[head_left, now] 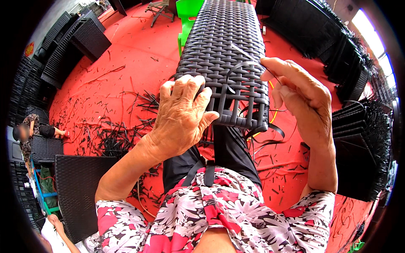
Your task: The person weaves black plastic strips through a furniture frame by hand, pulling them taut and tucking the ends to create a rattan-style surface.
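A long black woven rattan panel (pixel 219 38) stretches away from in front of my body. Its weave is dense at the far part; the near end shows open bars with gaps. My left hand (pixel 179 114) lies on the panel's near left edge, fingers curled over it, thumb out toward the open bars. Off the near right edge, my right hand (pixel 301 92) holds a thin black plastic strip (pixel 236 67) between bent fingers. The strip loops over the weave and down toward the open bars. Part of it is hidden behind my fingers.
A green plastic chair (pixel 184 19) stands beyond the panel. Black strip scraps (pixel 120 137) litter the red floor covering (pixel 139 55). Stacked black woven panels (pixel 358 147) stand at the right, with more furniture (pixel 80 36) at the left. A person (pixel 29 133) sits at the far left; another person's hand (pixel 55 221) shows lower left.
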Demonstrator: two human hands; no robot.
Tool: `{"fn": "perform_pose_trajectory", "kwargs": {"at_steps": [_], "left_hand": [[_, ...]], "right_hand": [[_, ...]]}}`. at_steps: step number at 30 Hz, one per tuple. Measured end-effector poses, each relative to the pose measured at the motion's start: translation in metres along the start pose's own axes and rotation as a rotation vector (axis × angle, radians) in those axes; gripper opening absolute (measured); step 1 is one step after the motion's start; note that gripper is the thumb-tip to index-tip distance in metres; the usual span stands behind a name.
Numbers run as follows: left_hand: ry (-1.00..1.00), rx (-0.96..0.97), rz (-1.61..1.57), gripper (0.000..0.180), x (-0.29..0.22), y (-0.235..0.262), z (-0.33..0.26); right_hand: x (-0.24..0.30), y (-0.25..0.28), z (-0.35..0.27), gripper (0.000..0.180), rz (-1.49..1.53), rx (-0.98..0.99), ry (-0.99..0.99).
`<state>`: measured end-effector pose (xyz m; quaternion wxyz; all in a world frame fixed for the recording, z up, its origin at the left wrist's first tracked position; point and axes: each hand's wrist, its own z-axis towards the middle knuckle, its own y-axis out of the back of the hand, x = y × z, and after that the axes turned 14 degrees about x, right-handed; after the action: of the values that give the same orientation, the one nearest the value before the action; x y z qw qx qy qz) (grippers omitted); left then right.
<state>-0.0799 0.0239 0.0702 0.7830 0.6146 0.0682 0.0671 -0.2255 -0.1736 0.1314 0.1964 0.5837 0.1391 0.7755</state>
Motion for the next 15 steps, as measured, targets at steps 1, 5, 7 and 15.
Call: {"fn": "perform_pose_trajectory", "kwargs": {"at_steps": [1,5,7,15], "left_hand": [[-0.009,-0.001,-0.009,0.046,0.0,0.001,0.001],[-0.006,-0.002,-0.086,0.038,-0.007,0.004,-0.008],[-0.009,-0.036,-0.142,0.034,-0.007,0.005,-0.011],[-0.074,0.012,-0.049,0.013,0.015,0.019,0.011]], "right_hand": [[-0.001,0.001,0.001,0.031,-0.097,0.01,0.063],[-0.003,0.002,0.004,0.024,-0.381,0.068,0.177],[-0.002,-0.002,0.003,0.021,-0.466,0.082,0.166],[0.003,-0.014,0.009,0.02,-0.876,0.171,0.138]]}}
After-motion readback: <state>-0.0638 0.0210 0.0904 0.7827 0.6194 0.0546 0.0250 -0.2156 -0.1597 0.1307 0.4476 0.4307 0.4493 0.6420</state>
